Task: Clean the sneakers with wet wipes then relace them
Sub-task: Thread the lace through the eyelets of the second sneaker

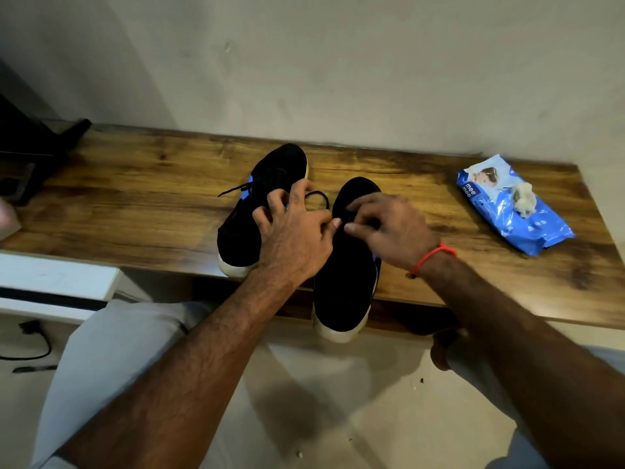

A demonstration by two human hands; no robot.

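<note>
Two black sneakers with white soles stand side by side on a wooden table (135,198). The left sneaker (270,177) has a loose black lace trailing to its left. The right sneaker (345,286) overhangs the table's front edge with its heel. My left hand (294,235) and my right hand (389,228) meet over the right sneaker's lace area, each pinching the black lace (318,198), which loops up between them. A blue pack of wet wipes (507,208) lies at the right, with a crumpled used wipe (522,198) on top.
A wall runs close behind the table. Dark objects (30,154) sit at the table's far left. A white unit (57,282) stands lower left, with a black cable (33,343) on the floor. My knees are below the table edge.
</note>
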